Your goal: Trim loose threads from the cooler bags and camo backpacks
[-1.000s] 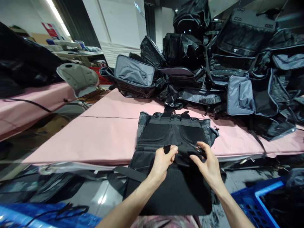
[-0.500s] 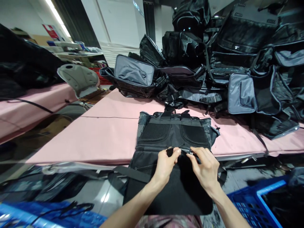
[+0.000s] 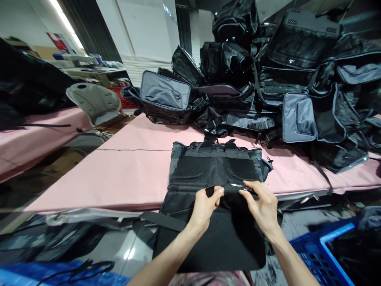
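Observation:
A black backpack (image 3: 214,242) lies back side up, its far part on the pink table and its near part hanging over the front edge. Two mesh pads (image 3: 190,167) show on its back panel. My left hand (image 3: 205,206) is closed in a pinch on a black strap (image 3: 210,191) above the bag's middle. Close to its right, my right hand (image 3: 263,202) grips what look like small thread snips (image 3: 238,185); a thin shiny blade points left toward the strap. The fingers cover most of the handle.
Several black bags with grey linings (image 3: 166,90) are heaped along the back and right of the pink table (image 3: 127,171). A blue crate (image 3: 324,246) stands low at right, blue plastic (image 3: 59,274) at lower left. Beyond the left aisle is a grey chair (image 3: 93,101).
The right hand has shifted slightly right, away from the left hand, and the shiny blade shows more clearly. My left hand still pinches the strap. The view has turned a little.

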Motion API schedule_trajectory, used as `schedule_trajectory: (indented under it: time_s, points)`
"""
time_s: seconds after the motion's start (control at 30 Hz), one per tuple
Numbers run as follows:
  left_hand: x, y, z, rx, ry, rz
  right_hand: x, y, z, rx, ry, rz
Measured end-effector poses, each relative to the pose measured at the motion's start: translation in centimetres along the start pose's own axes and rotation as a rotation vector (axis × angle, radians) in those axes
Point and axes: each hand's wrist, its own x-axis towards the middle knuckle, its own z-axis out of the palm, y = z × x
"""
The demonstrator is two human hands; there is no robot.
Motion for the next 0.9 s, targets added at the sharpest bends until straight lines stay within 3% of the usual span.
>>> schedule_trajectory:
  time_s: [0.13,0.33,0.5,0.7,0.8,0.9]
  points:
    - [-0.1,0.1,0.1,0.055,-0.028,0.025,0.4,-0.5,-0.1,-0.050,-0.031,-0.087]
    - [0.1,0.1,-0.3,0.085,-0.044,0.031,0.4,0.2,-0.2,0.080,-0.041,0.065]
    - [0.2,0.0,-0.4,0.081,-0.057,0.044,0.7,0.3,-0.2,0.072,-0.123,0.008]
    - [0.2,0.1,-1.0,0.093,-0.072,0.119,1.3,-0.1,0.8,0.450,-0.210,0.295]
    - [0.1,0.2,-1.3,0.112,-0.073,0.145,1.1,-0.8,1.5,0.453,-0.266,0.160]
    - [-0.2,0.4,-1.7,0.029,-0.105,0.029,0.8,-1.2,1.9,0.322,-0.149,-0.093]
